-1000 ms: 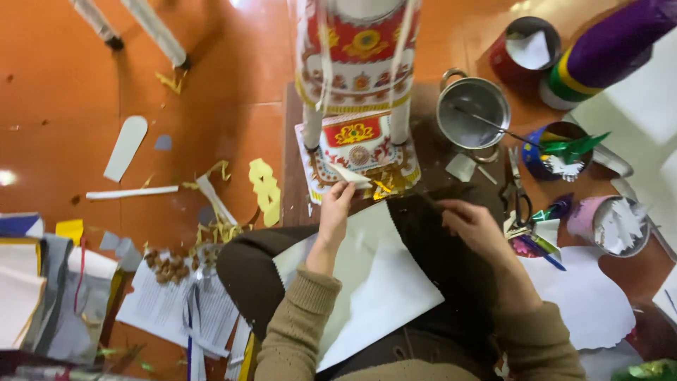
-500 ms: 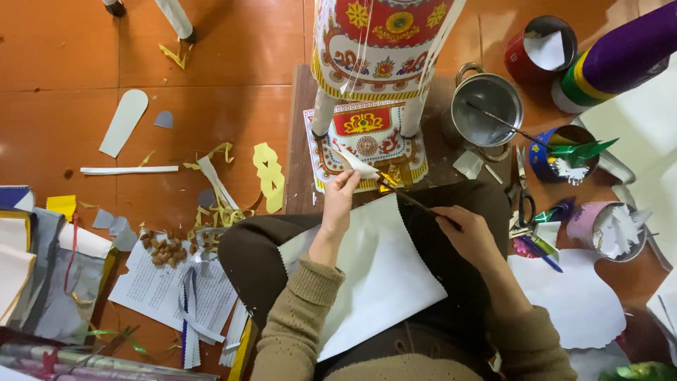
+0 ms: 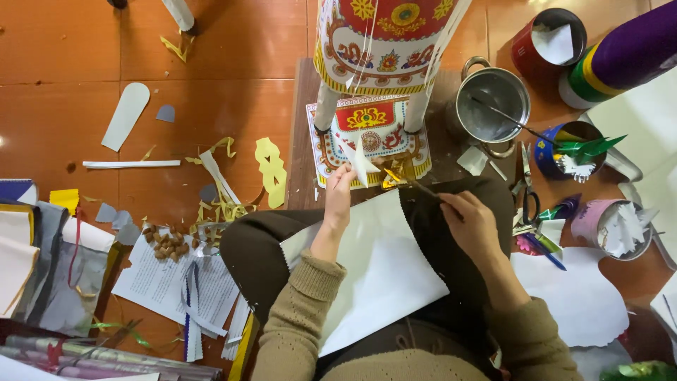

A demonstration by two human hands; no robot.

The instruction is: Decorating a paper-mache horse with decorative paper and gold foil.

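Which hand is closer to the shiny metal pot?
The right hand. It sits below and a little left of the metal pot, holding a thin brush. The left hand is farther left, holding a white paper piece by the decorated base.

The floor (image 3: 63,49) is laid with glossy orange-brown tiles, their thin grout lines running in a grid, and a soft glare shows at its left edge. A low dark wooden board (image 3: 300,134) lies flat on the floor near the middle. Paper scraps are strewn over the tiles: a pale rounded strip (image 3: 125,116), a long white strip (image 3: 131,164), a yellow scalloped cutout (image 3: 269,169) and curls of yellow trimmings (image 3: 224,208). Stacked sheets of paper (image 3: 28,247) crowd the left edge, and a printed page (image 3: 155,279) lies beside them.
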